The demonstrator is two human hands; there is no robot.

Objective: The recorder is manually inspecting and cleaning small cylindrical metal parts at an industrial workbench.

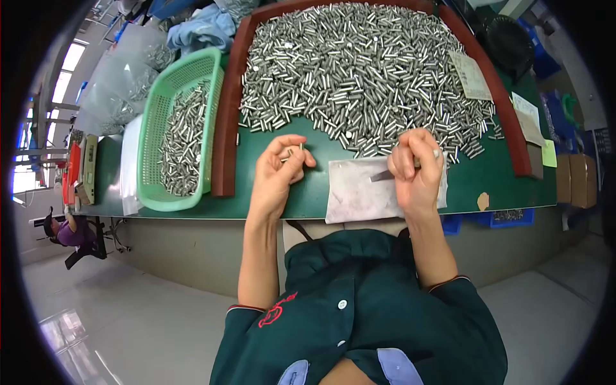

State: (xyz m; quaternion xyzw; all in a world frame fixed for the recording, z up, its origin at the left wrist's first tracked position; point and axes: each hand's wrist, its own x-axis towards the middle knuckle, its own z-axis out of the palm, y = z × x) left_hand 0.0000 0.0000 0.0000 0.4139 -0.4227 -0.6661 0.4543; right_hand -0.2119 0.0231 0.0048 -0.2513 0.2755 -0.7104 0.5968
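Observation:
My left hand (274, 173) is raised above the green table, its fingers curled and pinching a small metal pin (301, 147). To the right, my right hand (418, 173) is closed around a tool with a flat grey metal blade (381, 176) pointing left; the tool's exact kind does not show. Beneath that hand lies a pale, stained cloth (359, 196) at the table's near edge. A broad heap of short cylindrical metal pins (353, 77) spreads just beyond both hands.
Red-brown bars (226, 141) frame the heap. At the left a green plastic basket (144, 160) holds more pins, near clear plastic bags (122, 74). A paper sheet (471, 76) rests at the heap's right. Cardboard boxes (582, 181) stand far right; a person (70, 231) sits far left.

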